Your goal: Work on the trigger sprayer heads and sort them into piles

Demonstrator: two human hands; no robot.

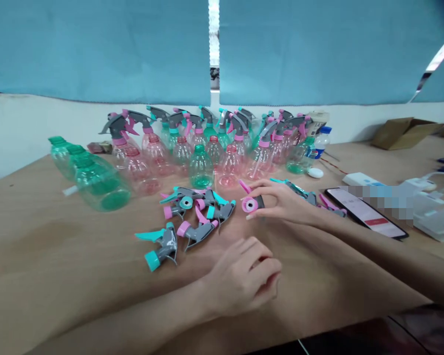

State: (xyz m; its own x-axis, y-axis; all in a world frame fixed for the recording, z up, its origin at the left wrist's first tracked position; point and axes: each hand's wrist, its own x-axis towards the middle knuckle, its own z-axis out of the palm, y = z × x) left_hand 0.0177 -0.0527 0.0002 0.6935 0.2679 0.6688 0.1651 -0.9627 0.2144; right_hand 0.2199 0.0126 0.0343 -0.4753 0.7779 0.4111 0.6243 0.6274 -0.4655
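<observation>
My right hand [277, 202] grips a pink-and-grey trigger spray head [250, 205] just above the table, its round pink collar facing me. Nearer to me, my left hand [244, 278] is closed with curled fingers; whatever may be inside is hidden. Left of my hands lie several loose spray heads, among them a teal-and-grey one [163, 246] and a pink-and-grey one [198, 231]. Beyond them stand a clear green bottle [201, 167] and a clear pink bottle [230, 167], both without spray heads. More spray heads [299, 192] lie partly behind my right hand.
Several bottles fitted with spray heads, such as one at the left [120, 143], crowd the back. Green bottles [103, 182] stand at far left. On the right are a phone [370, 214], white power adapters [429, 207], a blue-capped bottle [322, 140] and a cardboard box [399, 133].
</observation>
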